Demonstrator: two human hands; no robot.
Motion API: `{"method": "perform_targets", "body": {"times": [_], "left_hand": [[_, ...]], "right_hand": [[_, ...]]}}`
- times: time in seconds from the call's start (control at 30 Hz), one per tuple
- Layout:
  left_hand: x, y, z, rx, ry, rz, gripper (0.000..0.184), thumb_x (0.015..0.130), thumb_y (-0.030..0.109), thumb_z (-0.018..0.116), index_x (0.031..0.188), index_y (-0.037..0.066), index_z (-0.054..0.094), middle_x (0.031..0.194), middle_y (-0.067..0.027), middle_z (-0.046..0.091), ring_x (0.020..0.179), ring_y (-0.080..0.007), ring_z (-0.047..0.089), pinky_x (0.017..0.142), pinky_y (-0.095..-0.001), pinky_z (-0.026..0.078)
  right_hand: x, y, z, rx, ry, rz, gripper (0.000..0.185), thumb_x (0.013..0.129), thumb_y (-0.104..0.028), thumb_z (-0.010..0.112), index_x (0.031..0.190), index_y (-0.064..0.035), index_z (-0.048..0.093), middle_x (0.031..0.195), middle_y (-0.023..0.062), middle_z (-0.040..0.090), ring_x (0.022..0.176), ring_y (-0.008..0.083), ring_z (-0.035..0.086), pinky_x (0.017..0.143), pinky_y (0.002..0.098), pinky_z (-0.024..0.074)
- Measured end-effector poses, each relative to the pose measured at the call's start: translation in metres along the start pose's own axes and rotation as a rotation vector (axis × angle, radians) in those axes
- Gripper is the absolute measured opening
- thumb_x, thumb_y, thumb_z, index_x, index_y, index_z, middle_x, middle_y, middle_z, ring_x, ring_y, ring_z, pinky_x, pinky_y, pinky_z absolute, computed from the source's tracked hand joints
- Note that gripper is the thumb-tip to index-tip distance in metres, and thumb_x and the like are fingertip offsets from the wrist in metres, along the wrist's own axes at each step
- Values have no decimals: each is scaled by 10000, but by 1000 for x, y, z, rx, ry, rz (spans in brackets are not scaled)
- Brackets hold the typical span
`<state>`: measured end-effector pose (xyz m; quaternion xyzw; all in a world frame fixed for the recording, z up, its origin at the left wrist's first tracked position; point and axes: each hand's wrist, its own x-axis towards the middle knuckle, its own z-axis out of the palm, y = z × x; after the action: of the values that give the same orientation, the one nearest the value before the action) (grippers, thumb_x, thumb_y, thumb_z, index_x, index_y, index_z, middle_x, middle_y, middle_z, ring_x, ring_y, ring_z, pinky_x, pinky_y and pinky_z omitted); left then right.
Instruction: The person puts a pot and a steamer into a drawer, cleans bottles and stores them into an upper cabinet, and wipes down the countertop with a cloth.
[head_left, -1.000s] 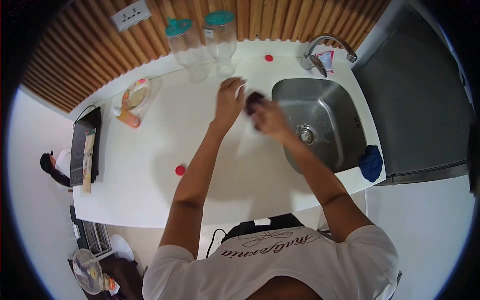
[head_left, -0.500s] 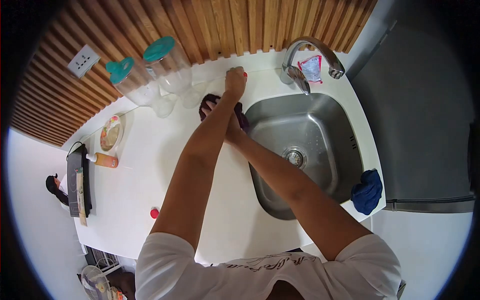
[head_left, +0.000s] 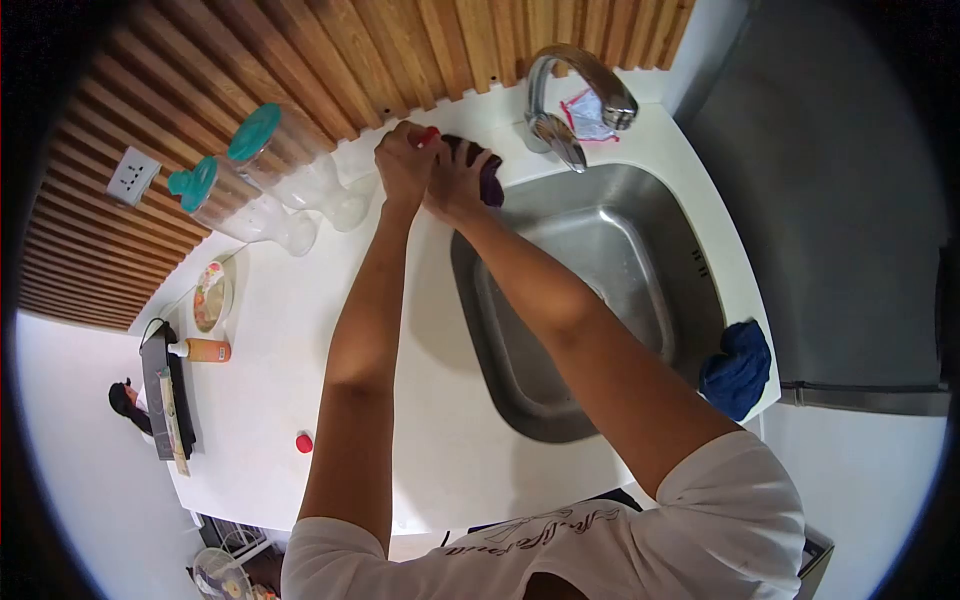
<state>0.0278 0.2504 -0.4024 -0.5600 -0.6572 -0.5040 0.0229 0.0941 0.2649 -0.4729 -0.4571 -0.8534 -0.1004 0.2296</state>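
Observation:
My left hand (head_left: 402, 165) is closed near the wall at the back of the counter. A small red item (head_left: 429, 136) shows at its fingers; most of it is hidden, so its kind is unclear. Just to the right, my right hand (head_left: 457, 182) presses on a dark maroon cloth (head_left: 490, 182) on the counter, behind the sink's back left corner. Its fingers are spread over the bunched fabric. A round red cap (head_left: 304, 442) lies on the white counter (head_left: 270, 360), left of my left forearm.
A steel sink (head_left: 640, 270) with a chrome faucet (head_left: 553, 140) lies to the right. Near the faucet is a plastic packet (head_left: 590, 117). A blue cloth (head_left: 737, 370) hangs over the counter edge. Two clear jars (head_left: 285, 170), a bowl (head_left: 210, 300), an orange bottle (head_left: 208, 350) and a black cooktop (head_left: 160, 400) stand left.
My right hand has slid the maroon cloth back along the counter towards the wall and faucet. My left hand has shifted left of it, so the forearms no longer cross. The view has shifted too.

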Motion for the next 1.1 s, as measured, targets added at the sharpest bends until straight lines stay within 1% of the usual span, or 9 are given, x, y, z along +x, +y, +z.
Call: {"method": "perform_targets", "body": {"times": [0.1,0.2,0.37,0.43,0.5,0.63,0.77,0.87,1.1], "left_hand": [[-13,-15,13,99,-74,28,178,679,155,702,779,19,647,763,-130,660,715,-282,639,664,-359,511],[-28,-18,28,168,-149,20,219,678,159,714,834,24,639,798,-149,656,774,-282,620,714,-380,497],[-46,-6,42,296,-175,-29,214,689,104,705,868,27,618,906,-149,623,790,-291,601,728,-384,491],[-65,34,41,324,136,253,223,689,70,699,879,43,585,889,-121,596,807,-292,578,744,-407,473],[-88,85,48,-15,-15,655,197,739,80,677,893,43,560,872,-119,565,823,-306,544,752,-423,441],[-72,152,123,1,-173,841,155,750,59,611,876,16,531,885,-146,534,790,-293,540,698,-371,463],[-1,121,226,874,-212,534,202,843,97,464,981,-41,516,933,-188,597,823,-243,612,712,-371,515],[25,148,227,676,-356,134,212,868,134,456,971,-11,572,892,-166,648,814,-256,653,690,-373,533],[43,163,208,710,-243,495,179,812,115,494,840,21,645,820,-190,648,765,-330,651,636,-403,531]], "right_hand": [[-11,35,-17,9,-187,230,484,837,-330,483,1222,-38,463,1310,205,369,1222,423,313,959,629,224],[-51,70,-27,31,-55,93,283,804,-122,527,1057,3,541,1158,206,477,1112,377,421,938,498,320],[-111,152,-80,432,16,60,228,812,-53,517,1028,16,542,1033,218,539,1016,385,485,894,454,369],[-123,202,-108,579,158,172,260,759,-13,534,1016,26,539,1047,223,531,981,402,483,883,458,380],[-123,250,-122,489,308,345,257,892,-146,469,1080,16,535,1077,242,516,986,415,474,871,464,385],[-129,306,-89,97,85,579,432,909,-302,423,1277,-74,435,1331,251,361,1199,508,310,970,605,255],[-111,308,-74,-58,-139,626,505,902,-377,388,1338,-122,389,1424,241,244,1293,521,158,1015,650,114],[-89,315,-67,-12,-155,675,523,907,-410,349,1347,-129,388,1425,249,245,1304,513,148,1043,622,47],[-40,339,-30,98,33,407,467,860,-401,450,1221,-115,530,1288,229,415,1247,460,280,1058,568,79]]}}
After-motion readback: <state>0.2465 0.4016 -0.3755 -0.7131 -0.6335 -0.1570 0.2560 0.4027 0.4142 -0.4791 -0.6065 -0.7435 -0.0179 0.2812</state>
